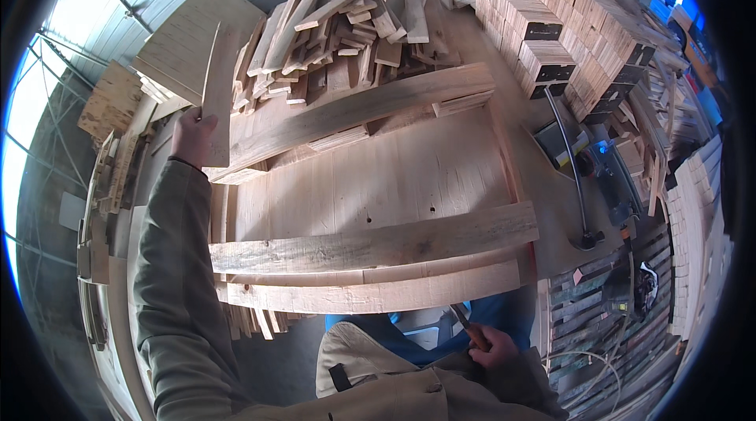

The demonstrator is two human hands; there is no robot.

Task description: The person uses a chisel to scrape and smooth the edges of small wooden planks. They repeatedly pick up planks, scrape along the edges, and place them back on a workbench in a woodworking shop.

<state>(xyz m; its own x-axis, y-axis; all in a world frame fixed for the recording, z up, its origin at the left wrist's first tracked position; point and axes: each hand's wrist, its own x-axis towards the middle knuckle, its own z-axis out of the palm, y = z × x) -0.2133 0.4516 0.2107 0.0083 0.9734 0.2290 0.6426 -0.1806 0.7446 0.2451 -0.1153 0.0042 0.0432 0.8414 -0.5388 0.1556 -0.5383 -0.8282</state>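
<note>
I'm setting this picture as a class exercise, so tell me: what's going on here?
A person stands at a wooden workbench in a workshop. Their left hand holds a short board upright, lifted beside a loose pile of boards. Their right hand, close to the body, grips a small tool with a wooden handle. Three long planks lie across the bench, and neat stacks of wood blocks stand at the back right.

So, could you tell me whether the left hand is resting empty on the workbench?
No, the left hand is raised and grips a short wooden slat by its lower end.
</note>
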